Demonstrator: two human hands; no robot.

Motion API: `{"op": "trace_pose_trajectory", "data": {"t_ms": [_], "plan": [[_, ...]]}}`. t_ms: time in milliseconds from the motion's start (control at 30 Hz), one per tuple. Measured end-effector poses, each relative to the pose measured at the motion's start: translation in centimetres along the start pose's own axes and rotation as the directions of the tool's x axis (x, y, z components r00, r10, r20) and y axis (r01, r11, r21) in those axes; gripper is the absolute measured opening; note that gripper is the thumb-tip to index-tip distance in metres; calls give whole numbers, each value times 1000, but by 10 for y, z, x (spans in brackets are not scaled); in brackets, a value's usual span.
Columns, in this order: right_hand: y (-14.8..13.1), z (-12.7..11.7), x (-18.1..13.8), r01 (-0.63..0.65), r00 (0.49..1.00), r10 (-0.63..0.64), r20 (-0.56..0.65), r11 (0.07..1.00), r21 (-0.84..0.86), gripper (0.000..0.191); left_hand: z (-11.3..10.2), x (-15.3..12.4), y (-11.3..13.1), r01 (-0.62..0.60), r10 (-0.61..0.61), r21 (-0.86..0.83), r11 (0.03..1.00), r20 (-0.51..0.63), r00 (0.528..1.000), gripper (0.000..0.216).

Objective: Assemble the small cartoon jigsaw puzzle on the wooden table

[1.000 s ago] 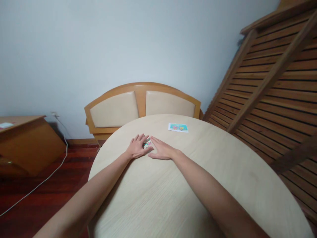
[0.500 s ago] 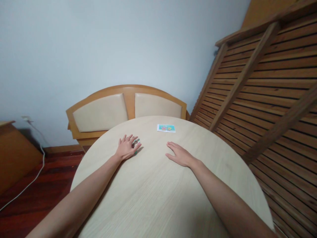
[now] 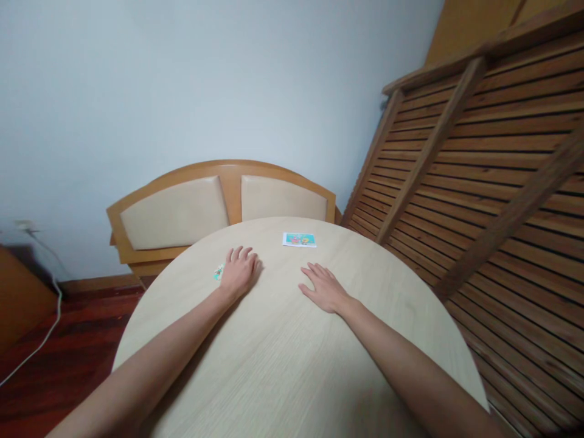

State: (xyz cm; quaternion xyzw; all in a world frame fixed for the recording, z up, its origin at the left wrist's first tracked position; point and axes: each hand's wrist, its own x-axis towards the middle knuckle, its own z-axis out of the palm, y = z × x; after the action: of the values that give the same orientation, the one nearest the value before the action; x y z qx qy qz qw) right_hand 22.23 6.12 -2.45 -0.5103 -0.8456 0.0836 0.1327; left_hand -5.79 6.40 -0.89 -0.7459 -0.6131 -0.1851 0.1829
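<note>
My left hand (image 3: 239, 272) is palm down over the left part of the round table, its fingers apart and slightly bent. Just beside it, on the little-finger side, lies a small cluster of green and white pieces (image 3: 219, 272); they are too small to name, and the hand partly covers them. Whatever is under the palm is hidden. My right hand (image 3: 325, 288) rests on the tabletop with fingers spread, holding nothing. Beyond both hands, a small card with a cartoon picture (image 3: 300, 239) lies flat near the far edge.
The pale round table (image 3: 274, 365) reaches a wooden headboard with cream panels (image 3: 176, 213). A slatted wooden frame (image 3: 456, 176) leans along the right side. On the left, a white cable (image 3: 57, 313) hangs from a wall socket beside a wooden cabinet (image 3: 22, 304).
My left hand has shifted right relative to the small pieces, which now show on its left side instead of its right. My right hand stays nearly in place. The view has turned slightly right.
</note>
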Motion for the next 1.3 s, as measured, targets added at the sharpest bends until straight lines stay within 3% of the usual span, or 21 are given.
{"op": "trace_pose_trajectory", "data": {"t_ms": [100, 200, 267, 533, 1300], "plan": [[-1, -1, 1, -20, 998, 21, 55, 1000, -16, 69, 3, 2, 35, -84, 93, -152, 985, 57, 994, 44], [-1, -1, -1, -30, 999, 30, 45, 1000, -4, 68, 12, -1, 64, -215, 283, -312, 925, 190, 940, 46], [-2, -3, -6, -33, 999, 33, 36, 999, 11, 69, 17, -4, 73, -182, 278, -349, 919, 247, 928, 53], [-3, -8, -22, -35, 998, 33, 58, 999, 30, 77, 9, -11, 69, -186, 320, -389, 902, 316, 893, 68], [-4, -9, -20, -39, 997, 37, 71, 999, 18, 81, 8, -17, 72, -190, 317, -378, 906, 309, 897, 60]]}}
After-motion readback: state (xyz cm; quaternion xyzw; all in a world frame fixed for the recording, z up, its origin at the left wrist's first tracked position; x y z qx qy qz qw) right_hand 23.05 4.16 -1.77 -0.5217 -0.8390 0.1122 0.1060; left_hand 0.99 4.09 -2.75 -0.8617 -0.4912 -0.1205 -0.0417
